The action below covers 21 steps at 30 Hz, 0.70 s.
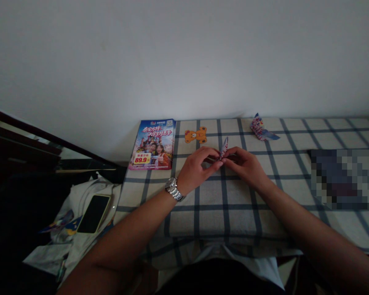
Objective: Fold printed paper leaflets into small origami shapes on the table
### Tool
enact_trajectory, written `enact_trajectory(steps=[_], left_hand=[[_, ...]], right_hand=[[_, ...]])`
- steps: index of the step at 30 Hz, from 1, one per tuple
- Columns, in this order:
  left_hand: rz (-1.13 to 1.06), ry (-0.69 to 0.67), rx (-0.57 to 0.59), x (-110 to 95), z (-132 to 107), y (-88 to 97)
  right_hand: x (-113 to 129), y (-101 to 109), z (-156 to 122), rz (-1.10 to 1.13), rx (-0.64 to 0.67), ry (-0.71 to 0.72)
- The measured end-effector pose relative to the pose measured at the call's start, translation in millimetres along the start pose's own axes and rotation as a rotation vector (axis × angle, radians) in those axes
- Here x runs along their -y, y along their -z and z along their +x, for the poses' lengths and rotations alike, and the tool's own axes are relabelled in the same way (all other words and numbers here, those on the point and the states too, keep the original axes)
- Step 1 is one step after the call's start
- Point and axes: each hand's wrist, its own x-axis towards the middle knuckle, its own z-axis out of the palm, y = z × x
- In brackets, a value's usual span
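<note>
A small folded piece of printed paper (224,148) stands upright between my fingertips, over the middle of the checked tablecloth. My left hand (202,166), with a metal watch on its wrist, pinches it from the left. From the other side my right hand (244,164) pinches the same paper, its fingers almost touching the left ones. The lower part of the paper is hidden by the fingers. Further back on the right lies another folded paper piece (259,128) in similar blue, white and red print, apart from both hands.
A stack of printed flyers (153,143) lies at the table's left edge. A brown bear picture (196,135) is behind my left hand. On the right lies a dark, pixelated flat object (340,178). Lower left, a phone (94,214) rests on white cloth. A wall borders the back.
</note>
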Motion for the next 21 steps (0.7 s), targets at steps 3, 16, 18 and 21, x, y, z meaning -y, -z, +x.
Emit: enact_trajectory(steps=[3,16,18,21], left_hand=[[-0.029,0.003,0.001,0.7,-0.4,-0.8],[-0.058,0.044,-0.025,0.7,-3.2,-4.0],[-0.069,0.044,-0.030,0.9,-3.2,-4.6],[-0.080,0.038,-0.036,0.6,-3.2,-5.0]], right_hand=[[-0.4,0.3,-0.2,0.016,0.007,-0.004],[3.4,-1.9,-2.5,0.038,0.033,-0.002],[4.3,-2.3,-2.1,0.052,0.035,0.000],[4.9,-2.7,-1.4,0.068,0.026,0.001]])
